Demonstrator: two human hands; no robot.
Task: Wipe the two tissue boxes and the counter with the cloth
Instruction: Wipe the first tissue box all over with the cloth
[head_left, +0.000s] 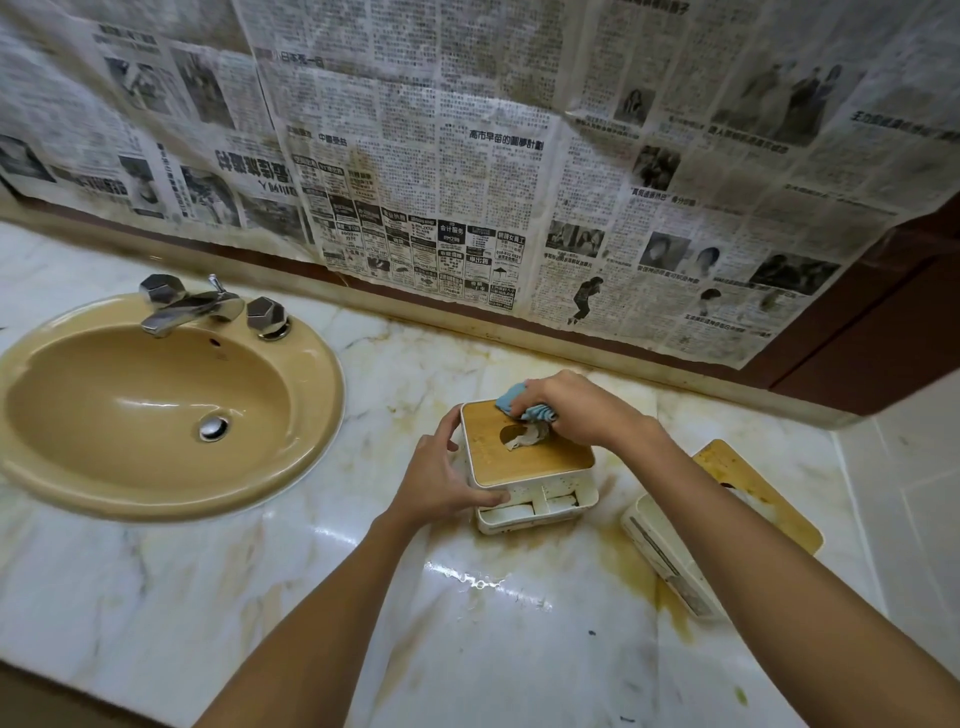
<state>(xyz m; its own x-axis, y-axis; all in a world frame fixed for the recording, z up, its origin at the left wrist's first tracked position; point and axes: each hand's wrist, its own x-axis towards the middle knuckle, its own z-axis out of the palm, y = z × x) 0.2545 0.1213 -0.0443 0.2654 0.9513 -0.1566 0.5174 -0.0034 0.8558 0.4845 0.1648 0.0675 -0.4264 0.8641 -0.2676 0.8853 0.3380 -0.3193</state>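
The right hand (576, 410) squeezes the blue cloth (511, 405) on the wooden lid of the tissue box (524, 462). The left hand (441, 478) wraps its fingers around the box's left side.

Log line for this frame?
right hand presses cloth on tissue box | left hand grips its side | second box untouched | counter stained
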